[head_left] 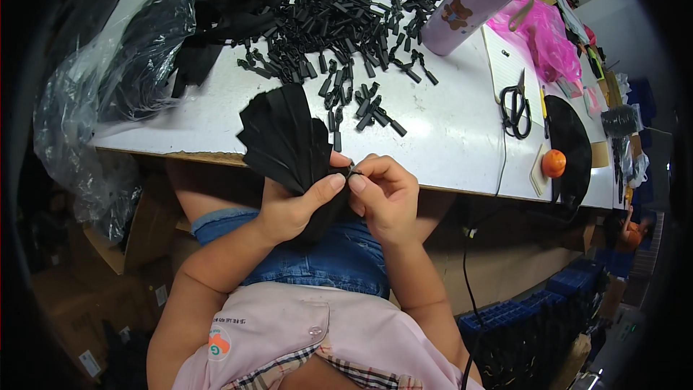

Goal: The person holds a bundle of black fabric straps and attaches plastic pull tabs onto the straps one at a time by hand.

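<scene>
My left hand (307, 202) is closed around a fanned stack of black fabric pieces (285, 133), held above my lap at the table's front edge. The stack's layered ends spread up and to the left. Thumb and fingers of my right hand (386, 198) pinch a small dark metal piece (352, 170) at the right end of the fabric, close to my left thumb. Its exact kind is too small to make out. Beyond my hands lie loose black zipper pulls (372, 112), with a large heap of zipper pulls (332, 18) farther back.
Clear plastic bags (137, 65) with black material lie over the table's left side. A lilac bottle (473, 11) stands behind right. Farther right are black-handled scissors (516, 112), an open notebook (505, 58), a pink plastic bag (541, 36) and an orange fruit (554, 163).
</scene>
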`<state>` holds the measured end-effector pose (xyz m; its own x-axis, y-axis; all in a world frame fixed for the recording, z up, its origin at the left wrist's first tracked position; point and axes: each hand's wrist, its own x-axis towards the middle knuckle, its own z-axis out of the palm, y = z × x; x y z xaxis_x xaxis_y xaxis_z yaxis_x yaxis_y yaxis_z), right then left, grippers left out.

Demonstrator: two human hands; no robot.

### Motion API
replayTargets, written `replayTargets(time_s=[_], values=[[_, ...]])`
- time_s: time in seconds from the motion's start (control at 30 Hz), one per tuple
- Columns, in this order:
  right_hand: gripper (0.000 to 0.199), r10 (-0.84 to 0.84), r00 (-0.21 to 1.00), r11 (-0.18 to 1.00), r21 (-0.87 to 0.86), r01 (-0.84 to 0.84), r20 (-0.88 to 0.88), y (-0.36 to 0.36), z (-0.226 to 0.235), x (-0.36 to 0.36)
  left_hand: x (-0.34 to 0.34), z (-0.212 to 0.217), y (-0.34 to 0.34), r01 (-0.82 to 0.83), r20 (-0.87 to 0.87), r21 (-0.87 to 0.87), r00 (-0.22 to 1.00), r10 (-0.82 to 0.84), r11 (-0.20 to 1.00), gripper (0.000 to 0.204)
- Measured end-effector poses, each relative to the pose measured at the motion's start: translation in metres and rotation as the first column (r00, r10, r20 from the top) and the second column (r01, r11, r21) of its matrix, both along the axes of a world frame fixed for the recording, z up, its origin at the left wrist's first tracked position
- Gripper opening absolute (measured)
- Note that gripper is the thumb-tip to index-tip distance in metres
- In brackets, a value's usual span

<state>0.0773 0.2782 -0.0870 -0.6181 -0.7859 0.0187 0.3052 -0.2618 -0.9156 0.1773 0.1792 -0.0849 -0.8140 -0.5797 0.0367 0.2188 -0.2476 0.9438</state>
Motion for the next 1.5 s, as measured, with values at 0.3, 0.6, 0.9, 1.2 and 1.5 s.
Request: replayTargets(time_s=[0.3,0.6,0.9,1.2,1.5], values=[[0.006,0.164,0.967,0.986,-0.003,-0.166,0.196,0.002,-0.002,-0.006,-0.001,0.008,-0.006,0.106,0.0,-0.022,0.994,-0.106,0.994,0.019],[0.007,0.04,0.978,0.999,0.011,-0.039,-0.203,0.004,-0.009,0.006,0.002,0.008,0.002,0.021,0.047,-0.121,0.999,-0.016,0.992,0.018],[0.007,0.017,0.959,0.999,-0.041,-0.03,-0.284,0.004,-0.009,0.005,0.0,0.01,-0.01,0.092,-0.016,-0.208,0.995,-0.098,0.974,0.015],[0.015,0.13,0.97,0.99,0.077,-0.116,-0.205,-0.002,0.012,-0.005,0.003,0.002,-0.008,-0.013,0.033,-0.29,0.999,0.023,0.957,0.015],[0.029,-0.193,0.403,0.952,-0.072,0.297,-0.895,-0.013,0.019,0.003,0.004,0.004,-0.023,0.155,0.185,0.006,0.971,-0.153,0.988,0.021]])
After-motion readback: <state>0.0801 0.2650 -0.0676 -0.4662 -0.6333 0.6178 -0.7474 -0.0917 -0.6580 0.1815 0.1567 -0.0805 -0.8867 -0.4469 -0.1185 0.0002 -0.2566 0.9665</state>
